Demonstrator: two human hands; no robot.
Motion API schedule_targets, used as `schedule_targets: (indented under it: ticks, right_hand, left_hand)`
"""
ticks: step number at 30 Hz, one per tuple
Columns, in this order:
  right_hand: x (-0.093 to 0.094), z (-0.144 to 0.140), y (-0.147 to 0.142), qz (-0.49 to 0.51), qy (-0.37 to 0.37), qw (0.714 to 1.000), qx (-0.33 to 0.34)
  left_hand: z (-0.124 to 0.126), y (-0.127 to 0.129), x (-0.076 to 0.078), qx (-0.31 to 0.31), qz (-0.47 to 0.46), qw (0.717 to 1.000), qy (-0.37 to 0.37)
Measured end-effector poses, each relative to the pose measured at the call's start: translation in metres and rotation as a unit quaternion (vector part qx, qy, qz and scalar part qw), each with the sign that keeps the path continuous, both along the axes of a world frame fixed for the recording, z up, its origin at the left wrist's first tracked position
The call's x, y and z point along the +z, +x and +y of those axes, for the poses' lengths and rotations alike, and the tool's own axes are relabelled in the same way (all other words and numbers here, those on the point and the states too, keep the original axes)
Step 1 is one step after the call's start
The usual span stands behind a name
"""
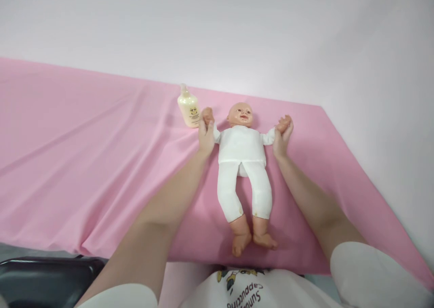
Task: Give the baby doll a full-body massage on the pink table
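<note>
Item, far left: a dark plastic tray (50,272) is sitting at the near edge, untouched. Item: a wrinkled pink fabric sheet (84,163) is covering the table. Item: a pale cream pump bottle with a printed label (189,108) is standing upright near the doll's raised arm, just beside my left hand but apart from it. Item: my left hand (205,136) is closing its fingers around the doll's small hand, holding it out to the side. Item: a plastic baby doll in a white cloth suit (242,163) is lying on its back in the middle of the sheet, head away from me, bare feet toward me. Item: my right hand (282,138) is wrapping the doll's other hand likewise. Judgement: I am spreading both arms evenly; I am reckoning a light, level pull at both wrists is keeping the body centred and the sleeves untwisted.
</note>
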State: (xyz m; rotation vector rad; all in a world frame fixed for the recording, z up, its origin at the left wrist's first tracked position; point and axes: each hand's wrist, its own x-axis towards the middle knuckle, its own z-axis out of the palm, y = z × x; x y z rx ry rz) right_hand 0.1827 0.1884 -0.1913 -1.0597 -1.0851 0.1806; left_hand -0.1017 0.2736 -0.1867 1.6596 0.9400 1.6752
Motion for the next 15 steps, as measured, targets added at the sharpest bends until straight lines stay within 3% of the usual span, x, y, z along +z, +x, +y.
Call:
schedule_targets:
  ticks: [2, 5, 8, 11, 15]
  right_hand:
    - [0.006, -0.008, -0.011, -0.078, -0.010, 0.996, 0.037]
    - [0.010, -0.015, -0.020, -0.214, -0.068, 0.970, 0.097]
    - [0.012, -0.017, -0.022, -0.280, -0.093, 0.949, 0.114]
    - [0.011, -0.017, -0.021, -0.217, -0.070, 0.969, 0.091]
    - [0.006, -0.008, -0.012, -0.084, -0.028, 0.995, 0.051]
  left_hand:
    - [-0.011, 0.005, 0.005, -0.033, 0.095, 0.994, 0.044]
    - [-0.024, 0.009, 0.016, -0.074, 0.281, 0.953, 0.089]
    - [-0.029, 0.009, 0.021, -0.069, 0.353, 0.929, 0.085]
    - [-0.027, 0.007, 0.018, -0.038, 0.274, 0.958, 0.075]
    - [-0.013, 0.003, 0.005, 0.013, 0.055, 0.998, 0.021]
